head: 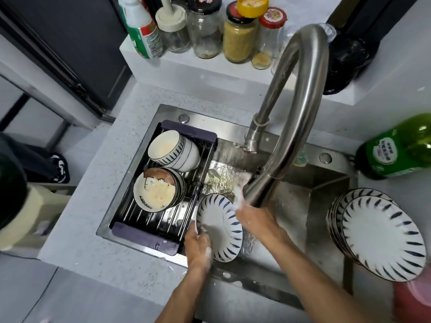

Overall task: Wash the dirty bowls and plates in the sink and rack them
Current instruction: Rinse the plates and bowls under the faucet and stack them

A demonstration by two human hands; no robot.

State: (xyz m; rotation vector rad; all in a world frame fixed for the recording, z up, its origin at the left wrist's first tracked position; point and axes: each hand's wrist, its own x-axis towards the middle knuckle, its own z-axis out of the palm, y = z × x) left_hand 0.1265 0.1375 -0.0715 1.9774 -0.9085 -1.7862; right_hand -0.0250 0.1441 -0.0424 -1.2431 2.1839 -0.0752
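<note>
A white plate with blue dashes (221, 231) stands tilted in the steel sink (326, 180). My soapy left hand (198, 248) grips its lower left rim. At the plate's upper right edge is my right hand (254, 215), wet, under the running water; the faucet head hides its fingers. On the dark rack (144, 231) over the sink's left half lie two groups of nested bowls (173, 150) (158, 192) on their sides. A stack of matching plates (377, 234) sits on the counter at the right.
The curved steel faucet (296, 101) arches over the sink and pours water at its back. Jars and bottles (210, 26) line the white ledge behind. A green bottle (398, 150) lies on the right counter. Something pink (417, 297) shows at the lower right.
</note>
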